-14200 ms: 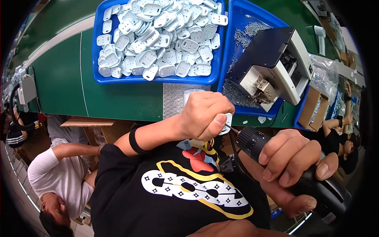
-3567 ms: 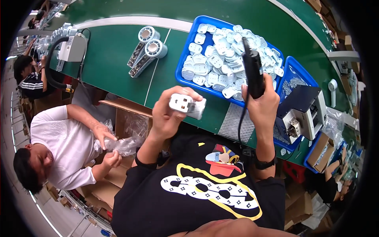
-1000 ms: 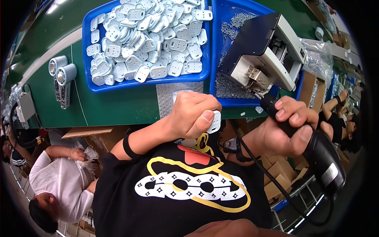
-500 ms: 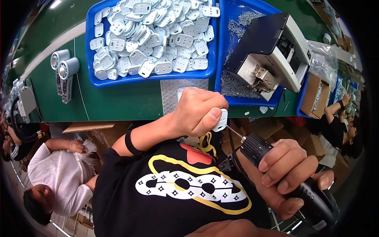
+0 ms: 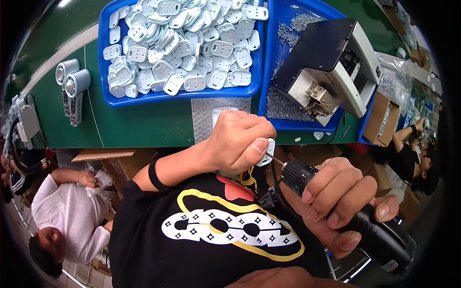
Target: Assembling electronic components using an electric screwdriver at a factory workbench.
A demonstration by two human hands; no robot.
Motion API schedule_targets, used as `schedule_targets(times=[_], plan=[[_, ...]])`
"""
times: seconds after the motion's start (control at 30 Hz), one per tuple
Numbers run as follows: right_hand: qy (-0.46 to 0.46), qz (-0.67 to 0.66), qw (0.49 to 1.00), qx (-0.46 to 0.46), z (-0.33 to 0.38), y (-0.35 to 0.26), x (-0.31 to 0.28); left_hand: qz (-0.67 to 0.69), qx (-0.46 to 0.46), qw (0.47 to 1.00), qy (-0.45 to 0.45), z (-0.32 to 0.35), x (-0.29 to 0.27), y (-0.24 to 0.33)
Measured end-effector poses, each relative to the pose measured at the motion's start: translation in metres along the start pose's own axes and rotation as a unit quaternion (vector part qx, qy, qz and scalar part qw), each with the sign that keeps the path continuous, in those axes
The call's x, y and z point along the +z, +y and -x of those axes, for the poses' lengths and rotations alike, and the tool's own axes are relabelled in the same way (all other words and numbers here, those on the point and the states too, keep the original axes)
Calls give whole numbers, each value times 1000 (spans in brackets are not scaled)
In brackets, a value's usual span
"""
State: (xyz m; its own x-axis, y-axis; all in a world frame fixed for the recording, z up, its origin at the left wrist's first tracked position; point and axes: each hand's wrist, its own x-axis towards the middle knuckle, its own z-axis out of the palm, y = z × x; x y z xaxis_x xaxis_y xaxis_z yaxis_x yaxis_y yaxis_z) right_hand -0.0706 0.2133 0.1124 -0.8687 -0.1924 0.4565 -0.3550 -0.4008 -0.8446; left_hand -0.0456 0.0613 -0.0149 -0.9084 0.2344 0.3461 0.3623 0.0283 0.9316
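My left hand (image 5: 242, 139) is closed, its thumb and curled fingers gripping a small white plastic plate (image 5: 267, 152) with rounded corners. Most of whatever lies inside that fist is hidden. Just behind the hand a pale ribbed round end (image 5: 223, 111) shows; I cannot tell whether it belongs to the held piece. My right hand (image 5: 338, 197) wraps around a black electric screwdriver (image 5: 302, 177). The thin bit (image 5: 276, 158) points up and left, its tip at the plate's face beside my left thumb.
A blue tray (image 5: 180, 98) heaped with similar plates stands on the green table (image 5: 144, 126). Right of it, a screw-feeding machine (image 5: 317, 60) sits in another blue tray (image 5: 285, 124) with loose screws. Two pale blue devices (image 5: 77, 84) lie left. Co-workers sit on both sides.
The screwdriver and my right hand have shifted slightly up and left. My left hand keeps its grip on the plate. The whole view has moved a little.
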Motion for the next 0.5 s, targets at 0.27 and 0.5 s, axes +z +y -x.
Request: schedule_targets(times=[0.27,0.5], plan=[[84,88,992,-33,10,-11,5,1,3,1000,10,5,-1,-1],[244,212,941,-97,-12,53,-51,20,-20,1000,2,5,2,-1]])
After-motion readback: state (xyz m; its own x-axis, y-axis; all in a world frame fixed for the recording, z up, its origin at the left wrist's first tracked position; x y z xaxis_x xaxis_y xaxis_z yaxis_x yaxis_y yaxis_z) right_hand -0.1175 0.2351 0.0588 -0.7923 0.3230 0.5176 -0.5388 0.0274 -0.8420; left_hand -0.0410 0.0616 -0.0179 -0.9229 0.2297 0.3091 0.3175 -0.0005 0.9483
